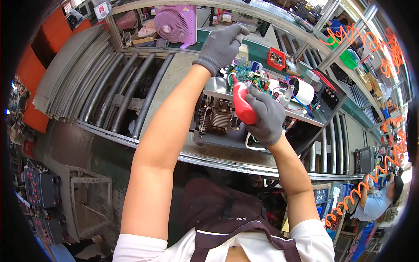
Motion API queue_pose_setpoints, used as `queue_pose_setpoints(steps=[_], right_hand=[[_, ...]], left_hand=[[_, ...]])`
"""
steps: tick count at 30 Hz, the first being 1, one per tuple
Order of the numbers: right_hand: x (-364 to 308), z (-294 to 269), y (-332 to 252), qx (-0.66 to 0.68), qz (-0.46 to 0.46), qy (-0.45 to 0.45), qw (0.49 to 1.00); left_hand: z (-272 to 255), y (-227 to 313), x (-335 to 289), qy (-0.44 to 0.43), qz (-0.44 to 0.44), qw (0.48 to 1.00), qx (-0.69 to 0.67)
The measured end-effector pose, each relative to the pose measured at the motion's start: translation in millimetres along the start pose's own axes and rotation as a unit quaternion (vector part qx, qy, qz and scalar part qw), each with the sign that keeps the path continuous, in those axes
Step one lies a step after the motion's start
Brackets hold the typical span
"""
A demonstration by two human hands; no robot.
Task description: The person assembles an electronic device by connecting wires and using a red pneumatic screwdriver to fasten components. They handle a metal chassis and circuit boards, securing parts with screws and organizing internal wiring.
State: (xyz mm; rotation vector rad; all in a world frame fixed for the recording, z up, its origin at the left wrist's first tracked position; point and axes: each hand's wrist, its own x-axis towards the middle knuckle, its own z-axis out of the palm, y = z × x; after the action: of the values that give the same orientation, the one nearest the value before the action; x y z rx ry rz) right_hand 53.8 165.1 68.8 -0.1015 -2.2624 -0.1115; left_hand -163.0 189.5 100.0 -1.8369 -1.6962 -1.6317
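Note:
Both my hands wear dark grey gloves. My right hand (267,114) is wrapped round a red squeeze bottle (243,104), tilted so its thin nozzle points up and left at a green circuit board (251,77). Small components and wires crowd that board, which sits on top of an open machine chassis (222,89). A large copper-coloured coil (221,115) shows inside the chassis below. My left hand (221,47) hovers past the board's far left corner, fingers bent and together; whatever they may hold is hidden. A white cylinder (302,92) stands at the chassis's right side among coloured wires.
The chassis rests on a roller conveyor (150,94). Behind it are a red parts bin (276,59) and a purple fan (174,25). Stacked grey sheets (72,76) lie at left. Orange coiled hoses (349,203) hang at right, where another person (377,203) is.

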Motion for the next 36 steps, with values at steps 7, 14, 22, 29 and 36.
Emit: queue_pose_setpoints(steps=[7, 14, 22, 29, 36], right_hand=[[-4, 1, 4, 0.018, 0.019, 0.048, 0.998], [-17, -8, 4, 0.017, 0.004, 0.073, 0.997], [-49, -34, -3, -0.020, -0.015, 0.116, 0.993], [-39, -26, 0, 0.001, 0.001, 0.104, 0.995], [-43, -29, -2, -0.008, 0.013, 0.102, 0.995]], left_hand=[[0, -7, 1, 0.015, 0.021, 1.000, -0.002], [0, -2, 3, -0.013, -0.002, 1.000, -0.003], [2, -7, 5, -0.017, -0.011, 1.000, 0.000], [4, -7, 6, -0.024, -0.019, 0.999, -0.034], [6, -12, 7, -0.019, -0.012, 0.999, -0.039]])
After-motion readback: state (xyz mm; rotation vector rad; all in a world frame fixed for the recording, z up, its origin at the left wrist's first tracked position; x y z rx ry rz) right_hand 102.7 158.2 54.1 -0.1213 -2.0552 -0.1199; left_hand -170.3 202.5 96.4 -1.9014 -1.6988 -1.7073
